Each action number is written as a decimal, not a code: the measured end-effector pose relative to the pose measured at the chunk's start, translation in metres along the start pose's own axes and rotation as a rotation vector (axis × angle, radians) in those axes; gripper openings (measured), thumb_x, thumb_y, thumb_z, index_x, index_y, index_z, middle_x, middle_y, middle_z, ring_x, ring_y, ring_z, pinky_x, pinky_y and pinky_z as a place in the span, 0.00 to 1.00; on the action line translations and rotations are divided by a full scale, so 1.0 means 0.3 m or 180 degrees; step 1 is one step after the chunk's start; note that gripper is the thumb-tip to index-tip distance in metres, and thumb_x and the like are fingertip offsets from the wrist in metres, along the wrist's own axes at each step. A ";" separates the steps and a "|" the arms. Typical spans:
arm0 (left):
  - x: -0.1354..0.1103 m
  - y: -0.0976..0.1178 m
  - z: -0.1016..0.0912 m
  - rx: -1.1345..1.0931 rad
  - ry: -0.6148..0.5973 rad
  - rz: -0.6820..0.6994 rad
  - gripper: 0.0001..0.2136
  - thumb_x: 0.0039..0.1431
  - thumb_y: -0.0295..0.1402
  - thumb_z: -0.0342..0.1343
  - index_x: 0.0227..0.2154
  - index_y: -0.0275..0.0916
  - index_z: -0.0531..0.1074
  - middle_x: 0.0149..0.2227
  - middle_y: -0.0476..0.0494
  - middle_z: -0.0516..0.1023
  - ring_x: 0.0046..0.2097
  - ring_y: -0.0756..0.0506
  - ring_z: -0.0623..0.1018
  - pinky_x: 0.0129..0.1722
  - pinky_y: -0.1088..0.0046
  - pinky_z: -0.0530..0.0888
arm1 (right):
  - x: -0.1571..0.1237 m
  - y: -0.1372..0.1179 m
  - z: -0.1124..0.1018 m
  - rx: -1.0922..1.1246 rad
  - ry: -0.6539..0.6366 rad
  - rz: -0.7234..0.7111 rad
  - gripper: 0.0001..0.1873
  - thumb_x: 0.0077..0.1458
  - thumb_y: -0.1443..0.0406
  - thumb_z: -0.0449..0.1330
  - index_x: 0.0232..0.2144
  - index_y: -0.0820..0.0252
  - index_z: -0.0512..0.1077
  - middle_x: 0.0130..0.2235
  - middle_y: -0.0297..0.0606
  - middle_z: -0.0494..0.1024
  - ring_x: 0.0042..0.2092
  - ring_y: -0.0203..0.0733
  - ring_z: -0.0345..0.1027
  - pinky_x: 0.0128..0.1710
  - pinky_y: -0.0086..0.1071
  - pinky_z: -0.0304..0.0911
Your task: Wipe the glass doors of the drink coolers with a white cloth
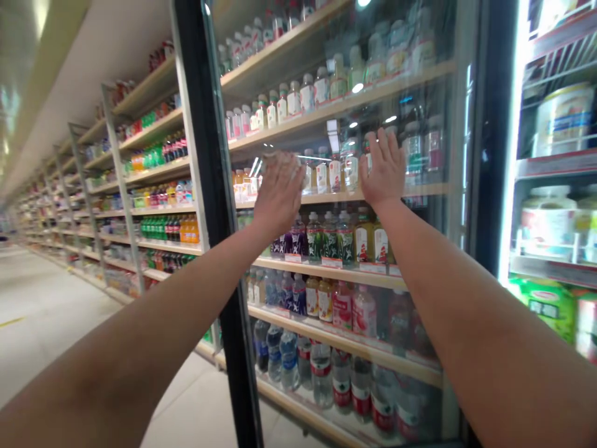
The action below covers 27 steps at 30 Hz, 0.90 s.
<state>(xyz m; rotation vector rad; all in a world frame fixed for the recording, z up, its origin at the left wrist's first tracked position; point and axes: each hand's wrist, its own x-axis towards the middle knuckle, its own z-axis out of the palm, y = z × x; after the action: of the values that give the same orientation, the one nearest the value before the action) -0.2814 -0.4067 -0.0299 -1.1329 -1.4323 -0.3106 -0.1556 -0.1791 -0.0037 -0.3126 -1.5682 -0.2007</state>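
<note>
A glass door (pixel 336 199) in a dark frame stands in front of me. My left hand (pixel 278 198) presses a pale, crumpled cloth (pixel 269 163) against the pane, the fingers lying over it. Part of the cloth is hidden beneath them. To the right, my right hand (pixel 385 165) rests flat on the same glass with its fingers upward and nothing in it. Through the pane show shelves of bottled drinks (pixel 329 236), partly veiled by reflections.
At right, a lit refrigerator (pixel 553 165) holds tubs and a green package (pixel 545 306) on its racks. Long store shelves (pixel 161 211) with bottles recede along the left. A pale tiled floor (pixel 41 311) runs beside them. The door's dark frame (pixel 219 236) stands upright left of my hands.
</note>
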 end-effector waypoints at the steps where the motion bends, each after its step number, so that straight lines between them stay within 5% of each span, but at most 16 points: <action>1: -0.058 0.038 0.007 0.0032 -0.0108 0.0166 0.24 0.71 0.32 0.43 0.68 0.39 0.54 0.73 0.39 0.50 0.74 0.39 0.41 0.73 0.48 0.46 | -0.004 -0.006 -0.004 -0.0001 -0.0026 0.0045 0.32 0.67 0.57 0.40 0.69 0.58 0.55 0.72 0.38 0.53 0.73 0.50 0.41 0.71 0.55 0.45; 8: -0.408 0.193 0.064 0.0100 -0.0728 0.1421 0.23 0.69 0.34 0.51 0.65 0.44 0.62 0.71 0.45 0.58 0.69 0.37 0.61 0.70 0.50 0.55 | -0.039 -0.012 0.010 0.0229 0.0136 0.0140 0.31 0.65 0.62 0.40 0.68 0.58 0.58 0.71 0.38 0.56 0.73 0.48 0.42 0.70 0.54 0.47; 13: -0.415 0.152 0.066 -0.0080 -0.0882 0.2364 0.22 0.70 0.32 0.49 0.65 0.45 0.62 0.70 0.46 0.59 0.67 0.42 0.65 0.70 0.55 0.54 | -0.048 -0.004 0.021 0.0334 0.0292 0.0154 0.31 0.62 0.66 0.43 0.66 0.60 0.62 0.69 0.40 0.60 0.72 0.45 0.45 0.70 0.53 0.49; 16: -0.284 0.082 0.036 0.0057 -0.0673 0.1883 0.23 0.71 0.32 0.48 0.67 0.44 0.58 0.70 0.44 0.58 0.71 0.42 0.57 0.71 0.52 0.51 | -0.052 -0.002 0.021 0.0369 0.0382 0.0109 0.31 0.61 0.68 0.44 0.65 0.59 0.64 0.68 0.41 0.62 0.72 0.46 0.47 0.70 0.52 0.50; 22: 0.043 -0.082 -0.022 0.0081 0.0094 0.0037 0.22 0.72 0.34 0.43 0.66 0.42 0.59 0.72 0.42 0.53 0.74 0.40 0.48 0.72 0.50 0.48 | -0.057 0.001 0.023 0.0299 0.0453 0.0091 0.31 0.60 0.69 0.45 0.64 0.59 0.65 0.67 0.39 0.64 0.71 0.46 0.49 0.69 0.52 0.52; 27: 0.121 -0.067 0.013 -0.0095 0.0614 -0.0940 0.23 0.71 0.34 0.43 0.67 0.39 0.57 0.73 0.43 0.49 0.74 0.39 0.45 0.73 0.49 0.45 | -0.058 0.003 0.021 0.0256 0.0458 0.0071 0.31 0.60 0.69 0.45 0.64 0.60 0.65 0.68 0.40 0.63 0.71 0.46 0.50 0.68 0.51 0.53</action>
<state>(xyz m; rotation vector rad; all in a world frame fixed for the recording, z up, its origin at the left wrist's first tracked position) -0.2920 -0.3975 0.0093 -0.8873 -1.4248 -0.6342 -0.1612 -0.1774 -0.0214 -0.2471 -1.4261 -0.1392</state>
